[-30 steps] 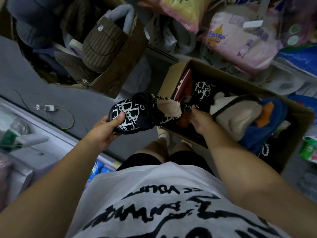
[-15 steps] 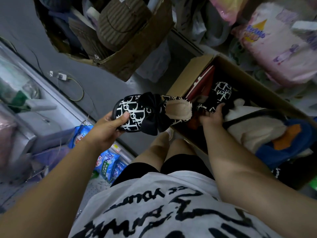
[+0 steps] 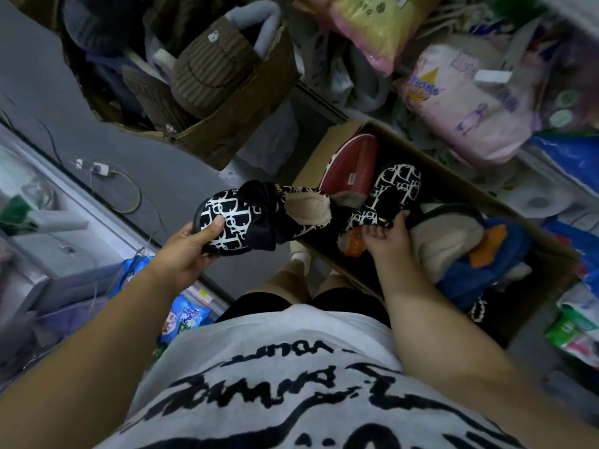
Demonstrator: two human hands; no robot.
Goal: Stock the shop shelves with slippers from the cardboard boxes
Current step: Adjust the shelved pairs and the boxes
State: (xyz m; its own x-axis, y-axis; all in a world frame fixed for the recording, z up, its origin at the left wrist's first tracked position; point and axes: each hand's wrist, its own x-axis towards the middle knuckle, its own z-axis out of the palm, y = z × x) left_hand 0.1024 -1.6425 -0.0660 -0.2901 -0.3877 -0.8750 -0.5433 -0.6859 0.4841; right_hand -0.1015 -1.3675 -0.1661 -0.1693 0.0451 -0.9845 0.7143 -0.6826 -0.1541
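Note:
My left hand [image 3: 191,244] grips a black-and-white patterned slipper [image 3: 249,215] with a black bow, held in the air over the floor just left of a cardboard box [image 3: 327,150]. Inside that box my right hand [image 3: 385,236] grips the heel end of a matching patterned slipper [image 3: 389,192]. That slipper lies among a red-soled slipper [image 3: 351,163], a beige slipper [image 3: 444,241] and a blue one with orange trim [image 3: 479,270].
A second cardboard box [image 3: 246,111] with brown ribbed slippers [image 3: 210,69] stands at the upper left. Bagged goods [image 3: 470,102] crowd the shelves behind. A grey floor strip [image 3: 64,124] with a plug and cable [image 3: 103,176] runs left. Blue packets [image 3: 184,315] lie by my legs.
My right hand has taken hold of the second patterned slipper in the box and pulled it partly free. The left hand keeps the first slipper in the same place. The view tilted.

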